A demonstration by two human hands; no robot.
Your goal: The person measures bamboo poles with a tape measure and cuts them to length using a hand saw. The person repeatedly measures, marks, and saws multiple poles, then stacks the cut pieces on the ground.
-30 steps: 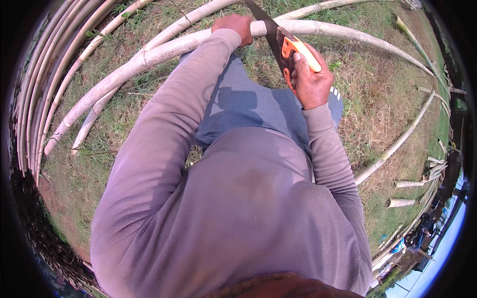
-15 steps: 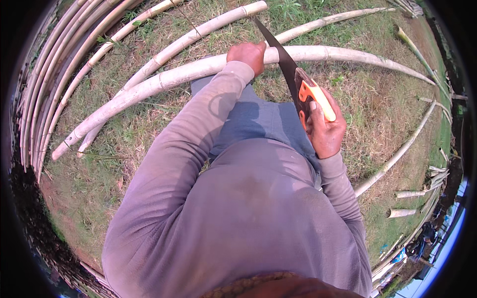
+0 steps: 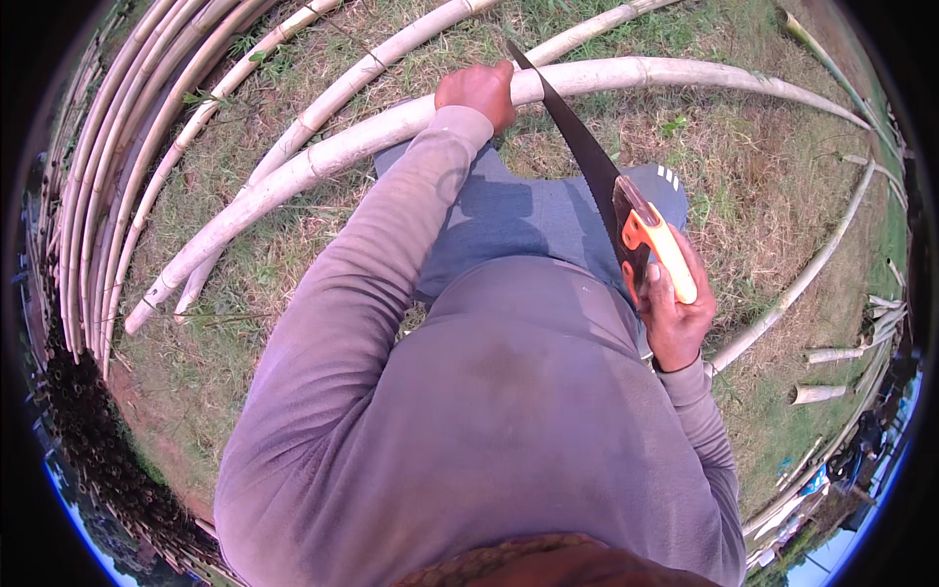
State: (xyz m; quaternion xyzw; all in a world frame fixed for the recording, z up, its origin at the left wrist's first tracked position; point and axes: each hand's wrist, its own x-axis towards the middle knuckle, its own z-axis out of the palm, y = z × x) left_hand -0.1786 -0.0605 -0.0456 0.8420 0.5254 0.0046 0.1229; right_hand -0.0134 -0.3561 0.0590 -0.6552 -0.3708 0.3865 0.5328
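Observation:
A thick pale bamboo pole (image 3: 323,161) stretches across in front of me, from the lower left to the far right. My left hand (image 3: 477,96) is closed around it near its middle. My right hand (image 3: 677,311) grips the orange and yellow handle of a hand saw (image 3: 575,145). The dark blade slants up and left from the handle and crosses the pole just right of my left hand, its tip past the far side. Whether the teeth have entered the bamboo I cannot make out.
A second bamboo pole (image 3: 337,93) lies behind, passing under the first at the left. Many long poles (image 3: 137,147) are bunched at the far left. Another pole (image 3: 797,293) lies at right, with short cut pieces (image 3: 820,393) beyond it on the grass (image 3: 753,147).
My right hand has drawn the saw back, down and to the right, so more of the blade is on my side of the pole. My left hand keeps its hold.

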